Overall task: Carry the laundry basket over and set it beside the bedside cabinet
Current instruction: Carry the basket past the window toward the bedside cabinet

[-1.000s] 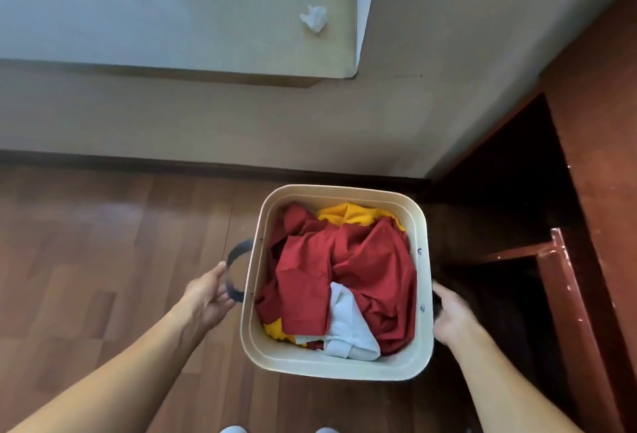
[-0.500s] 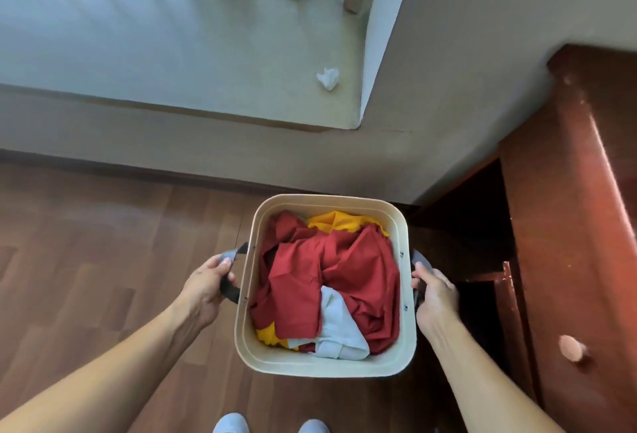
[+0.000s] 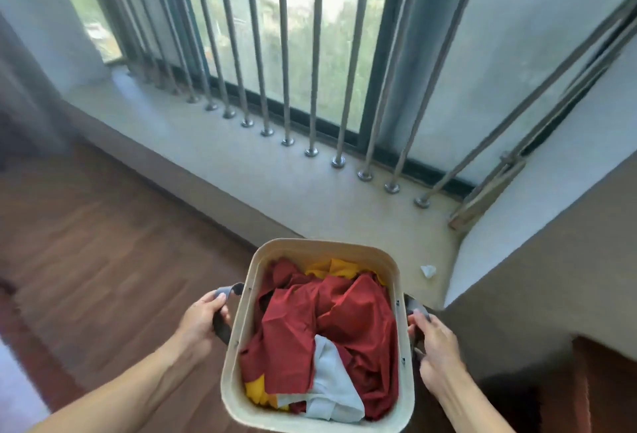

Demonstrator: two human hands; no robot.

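A cream laundry basket (image 3: 238,357) with grey strap handles is in front of me, low in the head view. It holds dark red, yellow and white clothes. My left hand (image 3: 201,324) is closed around the left handle (image 3: 220,315). My right hand (image 3: 436,346) grips the right handle (image 3: 415,308). The basket looks lifted off the wooden floor. A dark red wooden bedside cabinet (image 3: 606,384) shows at the bottom right corner, just right of my right hand.
A pale window ledge (image 3: 293,184) with several metal bars (image 3: 310,88) runs behind the basket. A crumpled white tissue (image 3: 428,271) lies on the ledge. A grey wall corner (image 3: 537,277) stands at the right. Wooden floor (image 3: 86,260) spreads to the left.
Both hands have closed on the handles and the basket has risen. My view has tilted up, bringing the window bars in and pushing the cabinet to the frame's corner.
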